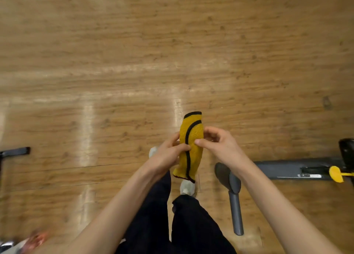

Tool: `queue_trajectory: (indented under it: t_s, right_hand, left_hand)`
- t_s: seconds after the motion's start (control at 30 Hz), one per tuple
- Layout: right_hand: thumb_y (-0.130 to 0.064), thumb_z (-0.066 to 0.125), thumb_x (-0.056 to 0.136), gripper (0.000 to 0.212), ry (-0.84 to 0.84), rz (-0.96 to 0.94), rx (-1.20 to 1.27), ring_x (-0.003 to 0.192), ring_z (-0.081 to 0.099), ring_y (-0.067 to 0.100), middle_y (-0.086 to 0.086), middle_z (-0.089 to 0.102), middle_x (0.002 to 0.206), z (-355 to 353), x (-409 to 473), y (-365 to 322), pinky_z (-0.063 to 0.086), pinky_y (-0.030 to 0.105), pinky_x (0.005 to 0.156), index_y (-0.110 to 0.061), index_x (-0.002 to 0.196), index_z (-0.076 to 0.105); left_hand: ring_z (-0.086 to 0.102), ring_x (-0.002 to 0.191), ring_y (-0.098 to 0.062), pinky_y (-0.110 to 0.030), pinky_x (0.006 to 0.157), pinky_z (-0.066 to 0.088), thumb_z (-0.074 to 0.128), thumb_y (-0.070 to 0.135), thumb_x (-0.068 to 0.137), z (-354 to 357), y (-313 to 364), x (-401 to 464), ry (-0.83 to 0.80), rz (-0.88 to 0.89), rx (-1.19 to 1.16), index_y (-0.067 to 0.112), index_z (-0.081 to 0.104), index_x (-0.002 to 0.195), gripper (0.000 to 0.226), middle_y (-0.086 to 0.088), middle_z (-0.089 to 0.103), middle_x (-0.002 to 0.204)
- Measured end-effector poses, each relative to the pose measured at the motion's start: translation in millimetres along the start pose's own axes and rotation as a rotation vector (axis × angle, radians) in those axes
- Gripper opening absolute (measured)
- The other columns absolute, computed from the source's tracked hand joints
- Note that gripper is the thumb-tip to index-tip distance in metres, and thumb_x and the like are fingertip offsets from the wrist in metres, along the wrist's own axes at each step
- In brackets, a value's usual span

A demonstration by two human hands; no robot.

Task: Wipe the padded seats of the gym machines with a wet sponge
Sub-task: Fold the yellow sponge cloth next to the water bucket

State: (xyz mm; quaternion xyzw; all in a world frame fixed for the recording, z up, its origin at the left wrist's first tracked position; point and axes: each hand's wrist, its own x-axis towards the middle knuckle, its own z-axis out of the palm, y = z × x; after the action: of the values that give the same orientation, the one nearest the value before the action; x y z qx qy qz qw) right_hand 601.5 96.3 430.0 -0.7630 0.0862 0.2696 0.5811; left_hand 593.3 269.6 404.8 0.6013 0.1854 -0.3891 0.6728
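Prep step: left hand point(168, 154) and right hand point(218, 144) both pinch the yellow sponge cloth point(191, 146) mid-air, grey machine frame point(298, 170) to its right; judged next: reach a padded seat, none visible.

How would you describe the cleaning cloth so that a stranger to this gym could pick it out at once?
Start from the wide wooden floor and look above the person's dark trousers. There the left hand and right hand pinch a rolled cloth. It alone is fluffy mustard yellow with black edging; the grey machine base nearby is hard metal.
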Motion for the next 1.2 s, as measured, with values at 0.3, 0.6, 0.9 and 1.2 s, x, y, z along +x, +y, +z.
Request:
queue_trajectory:
  t_s: [0.3, 0.6, 0.9, 1.2]
  right_hand:
    - [0.013, 0.051, 0.087, 0.043, 0.094, -0.167, -0.057, 0.095, 0.054, 0.0, -0.002, 0.056, 0.11, 24.4, 135.1, -72.4, 0.045, 0.018, 0.077, -0.023, 0.084, 0.074]
    - [-0.02, 0.057, 0.094, 0.018, 0.183, 0.048, 0.117, 0.11, 0.058, 0.005, -0.004, 0.061, 0.115, 18.3, 234.5, -145.2, 0.046, 0.021, 0.098, -0.024, 0.11, 0.064]
    - [-0.012, 0.064, 0.092, 0.024, 0.209, 0.194, 0.311, 0.082, 0.071, 0.003, -0.005, 0.072, 0.103, -24.0, 372.5, -198.9, 0.057, 0.022, 0.061, -0.022, 0.114, 0.061]
    - [0.012, 0.043, 0.087, 0.041, 0.125, 0.05, 0.13, 0.094, 0.061, -0.005, -0.015, 0.069, 0.096, -99.3, 524.4, -284.2, 0.047, 0.011, 0.082, -0.017, 0.086, 0.072]
  left_hand:
    - [0.065, 0.086, -0.02, -0.029, 0.081, 0.049, 0.058, 0.037, 0.095, -101.5, 91.4, 87.1, 0.039, -0.051, 0.15, 0.016, 0.07, 0.082, 0.027, 0.001, 0.072, 0.084]
    - [0.063, 0.115, -0.032, -0.052, 0.102, 0.047, 0.055, 0.026, 0.098, -165.0, 204.2, 157.9, -0.184, -0.128, -0.125, 0.01, 0.063, 0.124, 0.032, -0.015, 0.069, 0.121]
    - [0.072, 0.096, -0.013, -0.031, 0.077, 0.06, 0.054, 0.049, 0.096, -189.3, 320.7, 253.4, -0.103, -0.044, 0.17, 0.032, 0.061, 0.123, 0.033, 0.002, 0.073, 0.112]
    - [0.07, 0.102, -0.025, -0.03, 0.078, 0.061, 0.065, 0.039, 0.084, -216.7, 458.0, 362.4, -0.081, -0.194, -0.345, 0.01, 0.063, 0.12, 0.046, -0.015, 0.069, 0.114]
